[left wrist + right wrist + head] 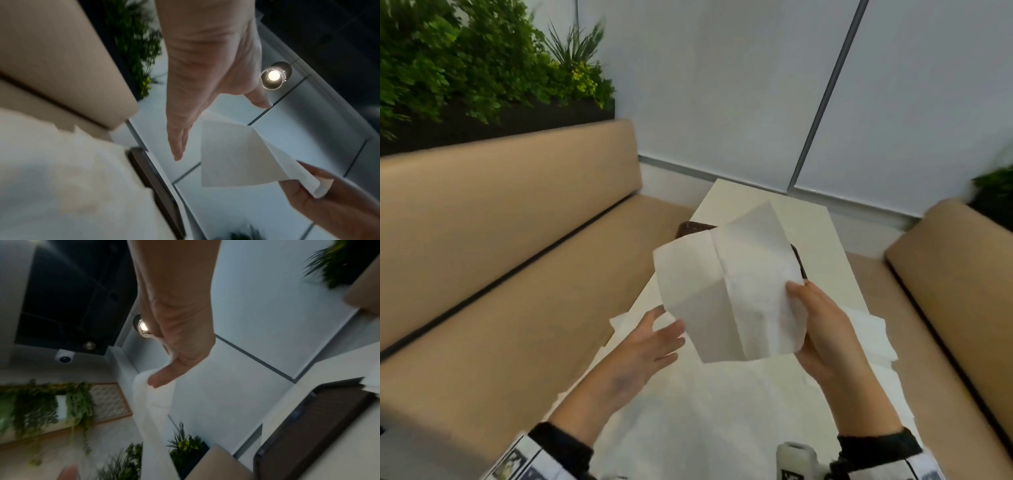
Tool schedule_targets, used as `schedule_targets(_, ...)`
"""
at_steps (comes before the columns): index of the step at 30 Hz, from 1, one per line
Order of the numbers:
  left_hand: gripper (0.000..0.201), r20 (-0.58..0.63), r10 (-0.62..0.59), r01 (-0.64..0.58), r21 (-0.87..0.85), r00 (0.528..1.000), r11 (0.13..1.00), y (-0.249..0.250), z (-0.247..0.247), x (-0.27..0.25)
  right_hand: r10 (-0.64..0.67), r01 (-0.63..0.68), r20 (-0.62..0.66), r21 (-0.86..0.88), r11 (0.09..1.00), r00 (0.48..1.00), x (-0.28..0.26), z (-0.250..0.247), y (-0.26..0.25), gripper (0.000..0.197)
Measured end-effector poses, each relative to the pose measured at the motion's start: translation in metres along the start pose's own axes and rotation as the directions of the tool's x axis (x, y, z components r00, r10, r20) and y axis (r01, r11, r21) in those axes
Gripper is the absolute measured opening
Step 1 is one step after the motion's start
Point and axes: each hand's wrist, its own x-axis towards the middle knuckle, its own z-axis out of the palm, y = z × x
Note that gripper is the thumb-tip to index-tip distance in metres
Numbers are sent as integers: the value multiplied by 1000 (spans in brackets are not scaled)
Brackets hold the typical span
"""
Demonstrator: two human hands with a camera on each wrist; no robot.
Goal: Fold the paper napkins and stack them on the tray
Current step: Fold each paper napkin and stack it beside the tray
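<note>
The right hand pinches one edge of the napkin, held up above the tray. The left hand hovers just beside it, fingers spread, empty. Gripped one-sided, the sheet may sag and crease crooked.

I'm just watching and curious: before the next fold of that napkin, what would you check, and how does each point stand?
1. Right hand grips the napkin: ok.
2. Left hand grips it too: not ok, open beside it.
3. Napkin folded flat: not ok, opened out in the air.
4. Tray has bare room: ok.
5. Folded napkins already on the tray: cannot tell.
6. More napkins on the table: ok.
</note>
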Motion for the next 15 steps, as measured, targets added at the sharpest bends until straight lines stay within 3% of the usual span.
schedule_targets(4, 101, 31, 92, -85, -177, 995, 980, 5, 35, 15, 2, -2, -68, -10, 1000, 998, -26, -35, 14, 21)
schedule_targets(8, 84, 51, 197, -200, 52, 979, 978, 2, 49, 14, -44, 44, 8, -34, 998, 999, -46, -67, 19, 59)
schedule_targets(15, 96, 88, 374, -384, 171, 923, 907, 7, 64, 11, -272, 266, -15, -157, 951, 962, -62, -92, 20, 42)
